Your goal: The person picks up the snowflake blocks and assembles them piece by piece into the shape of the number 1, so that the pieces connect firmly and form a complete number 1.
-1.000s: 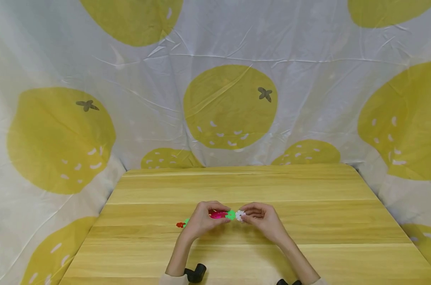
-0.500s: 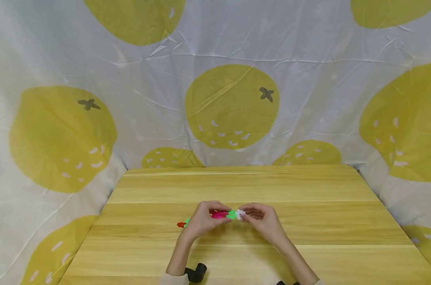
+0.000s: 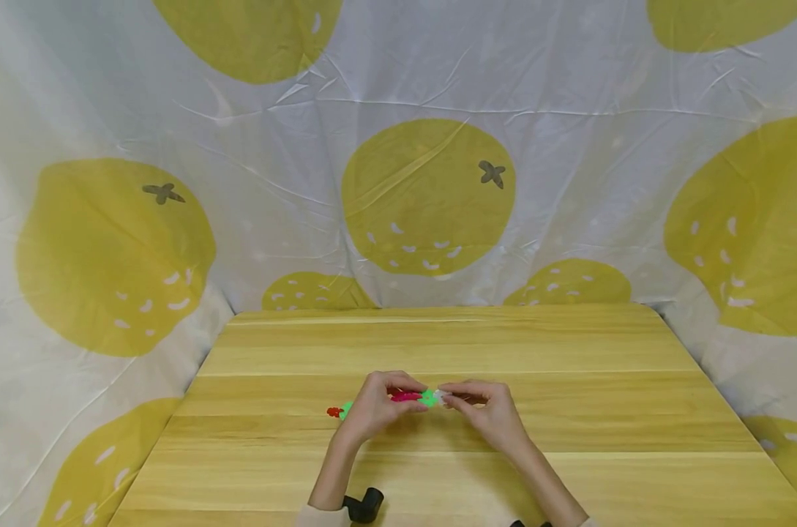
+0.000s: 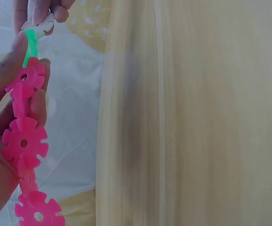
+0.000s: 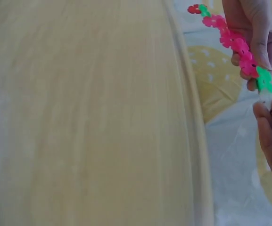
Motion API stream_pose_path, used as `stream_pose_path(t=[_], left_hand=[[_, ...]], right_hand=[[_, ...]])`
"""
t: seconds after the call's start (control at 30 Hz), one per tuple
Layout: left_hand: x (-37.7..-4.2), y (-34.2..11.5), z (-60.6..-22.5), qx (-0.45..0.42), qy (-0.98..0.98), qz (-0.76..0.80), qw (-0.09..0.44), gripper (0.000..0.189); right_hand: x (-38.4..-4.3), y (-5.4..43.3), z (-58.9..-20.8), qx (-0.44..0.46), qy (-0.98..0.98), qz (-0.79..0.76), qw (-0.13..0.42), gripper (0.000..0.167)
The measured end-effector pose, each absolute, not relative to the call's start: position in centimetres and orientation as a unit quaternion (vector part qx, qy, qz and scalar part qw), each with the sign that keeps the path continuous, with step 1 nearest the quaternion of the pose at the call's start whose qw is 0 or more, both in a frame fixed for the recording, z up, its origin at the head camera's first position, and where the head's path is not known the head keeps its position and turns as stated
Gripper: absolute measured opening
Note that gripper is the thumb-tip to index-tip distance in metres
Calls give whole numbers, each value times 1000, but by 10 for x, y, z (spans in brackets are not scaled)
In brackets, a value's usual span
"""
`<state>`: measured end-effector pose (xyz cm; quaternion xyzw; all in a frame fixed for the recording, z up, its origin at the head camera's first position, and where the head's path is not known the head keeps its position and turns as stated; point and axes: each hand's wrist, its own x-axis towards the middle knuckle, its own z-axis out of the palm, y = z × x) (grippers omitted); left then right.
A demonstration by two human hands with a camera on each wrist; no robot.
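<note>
My left hand (image 3: 377, 406) grips a chain of interlocking plastic snowflake discs, mostly pink discs (image 4: 13, 141) slotted together at angles. One end of the chain carries a green disc (image 5: 264, 81), just past my left thumb and fingertips. At the opposite end, a red disc (image 3: 333, 412) and another green disc (image 3: 346, 410) stick out to the left of the hand. My right hand (image 3: 492, 411) pinches a white snowflake disc (image 4: 46, 22) between thumb and fingers. The white disc meets the green disc's edge; how deep the slots engage is hidden by fingertips.
Both hands are above a wooden table (image 3: 569, 344). A white cloth with yellow fruit prints (image 3: 424, 197) hangs behind and beside it. Black wrist-worn pieces (image 3: 365, 505) show near the bottom edge.
My right hand has shifted slightly left, bringing the white disc against the green one and covering more of it. My left hand has stayed nearly still with the chain.
</note>
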<state>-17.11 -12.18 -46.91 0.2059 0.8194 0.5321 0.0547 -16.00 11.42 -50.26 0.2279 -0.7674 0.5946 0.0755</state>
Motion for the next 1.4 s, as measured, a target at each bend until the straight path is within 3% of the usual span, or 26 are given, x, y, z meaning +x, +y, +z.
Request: stream_pose_path(t=[0.37, 0.77, 0.97, 1.2, 1.4], left_hand=[[-172, -120, -470, 220, 815, 534, 47, 20], [-173, -116, -470, 219, 812, 537, 72, 20], [-173, -117, -467, 242, 801, 539, 92, 20], [-171, -117, -462, 204, 759, 604, 133, 27], [-171, -116, -463, 196, 771, 597, 104, 34]], right_hand=[[-159, 116, -503, 211, -724, 657, 9, 22], [-161, 118, -500, 187, -762, 617, 59, 19], [-162, 120, -498, 170, -761, 623, 59, 19], [-164, 122, -500, 188, -751, 630, 59, 31], [-163, 119, -502, 176, -735, 651, 75, 42]])
